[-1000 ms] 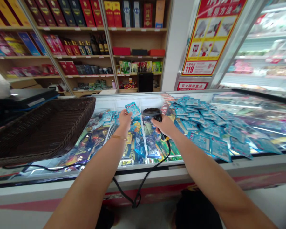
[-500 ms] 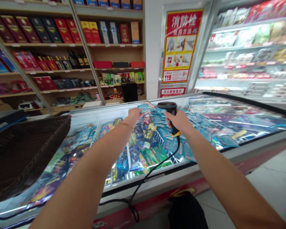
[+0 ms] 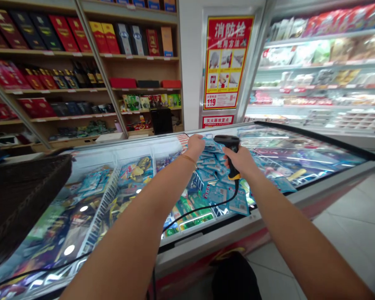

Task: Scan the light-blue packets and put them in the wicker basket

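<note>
A black barcode scanner [image 3: 227,141] with a yellow-tipped grip is wrapped in my right hand [image 3: 243,161], held upright above the freezer. Its black cable [image 3: 203,207] runs down and left across the glass edge. Left of the scanner, my left hand [image 3: 196,144] is closed at the edge of a light blue packet [image 3: 208,141], whose other end is partly hidden by the fingers. Below both hands lies a heap of similar blue packets [image 3: 211,160]. Two flat blue packets [image 3: 238,201] rest near the freezer's front edge.
The chest freezer [image 3: 203,241] spans the view, with white wire dividers [image 3: 101,208] between packaged goods. A dark woven basket [image 3: 28,200] stands on its left end. Boxed bottles [image 3: 62,33] fill shelves behind; a red-and-yellow poster [image 3: 228,62] and a lit refrigerated display [image 3: 325,75] stand right.
My left hand has moved right, toward the scanner and over the blue heap. The view has turned slightly right, and the scanner sits a little further right in it, still in my right hand.
</note>
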Demonstrator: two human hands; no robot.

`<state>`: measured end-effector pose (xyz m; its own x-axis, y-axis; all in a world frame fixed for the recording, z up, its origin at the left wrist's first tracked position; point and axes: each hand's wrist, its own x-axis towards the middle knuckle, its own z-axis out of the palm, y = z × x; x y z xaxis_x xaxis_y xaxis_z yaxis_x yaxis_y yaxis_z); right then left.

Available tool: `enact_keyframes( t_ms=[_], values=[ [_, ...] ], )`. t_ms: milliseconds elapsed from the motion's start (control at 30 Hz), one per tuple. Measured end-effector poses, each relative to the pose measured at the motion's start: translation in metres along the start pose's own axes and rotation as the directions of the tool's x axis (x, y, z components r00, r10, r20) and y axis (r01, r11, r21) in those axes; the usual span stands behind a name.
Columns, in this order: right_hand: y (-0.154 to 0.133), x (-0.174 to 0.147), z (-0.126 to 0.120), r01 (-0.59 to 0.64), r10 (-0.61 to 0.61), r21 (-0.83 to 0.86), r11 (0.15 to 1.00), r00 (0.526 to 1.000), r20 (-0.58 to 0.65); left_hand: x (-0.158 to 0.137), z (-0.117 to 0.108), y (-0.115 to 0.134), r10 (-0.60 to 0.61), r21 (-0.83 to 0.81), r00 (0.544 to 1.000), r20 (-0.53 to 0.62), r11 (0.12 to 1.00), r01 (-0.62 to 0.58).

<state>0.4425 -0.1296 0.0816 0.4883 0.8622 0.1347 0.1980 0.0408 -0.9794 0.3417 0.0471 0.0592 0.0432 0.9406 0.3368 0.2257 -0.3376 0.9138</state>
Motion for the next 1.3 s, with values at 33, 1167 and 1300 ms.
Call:
enact_keyframes(
  t_ms=[33, 1167, 1300],
  values=[
    [0.001, -0.001, 0.006, 0.001, -0.001, -0.001, 1.0, 1.0, 0.014, -0.001, -0.01, -0.001, -0.007, 0.053, 1.0, -0.001, 0.999, 0.007],
    [0.027, -0.074, 0.196, 0.034, -0.012, -0.044, 0.998, 0.903, 0.429, -0.113, -0.367, -0.121, -0.014, 0.553, 0.737, -0.676, 0.651, 0.52],
    [0.027, -0.075, 0.196, 0.054, -0.031, -0.041, 0.998, 0.903, 0.428, -0.108, -0.361, -0.103, 0.058, 0.428, 0.797, -0.602, 0.866, 0.26]
  ],
)
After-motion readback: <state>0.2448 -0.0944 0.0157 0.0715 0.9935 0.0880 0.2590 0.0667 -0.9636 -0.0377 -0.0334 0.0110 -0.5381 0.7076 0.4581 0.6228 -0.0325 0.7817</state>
